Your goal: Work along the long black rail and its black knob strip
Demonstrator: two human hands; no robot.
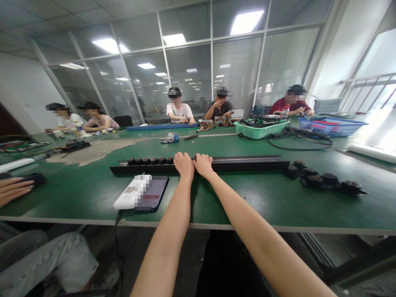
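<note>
My left hand point(184, 166) and my right hand point(203, 165) lie side by side with their fingers curled over a long black metal rail point(247, 166). The rail runs across the green workbench point(71, 204). Several round black parts point(148, 161) sit in a row on the rail, just left of my left hand. More black parts, possibly small motors point(321, 180), lie on the bench to the right of the rail. A white power bank on a dark phone point(142, 193) lies near my left forearm.
A co-worker's hand point(14, 190) rests at the bench's left side. Several people sit across the bench among wires and tools. A green basket point(260, 129), a blue crate point(331, 126) and coiled black cable point(305, 140) stand farther off. The bench's front edge point(198, 225) runs below my forearms.
</note>
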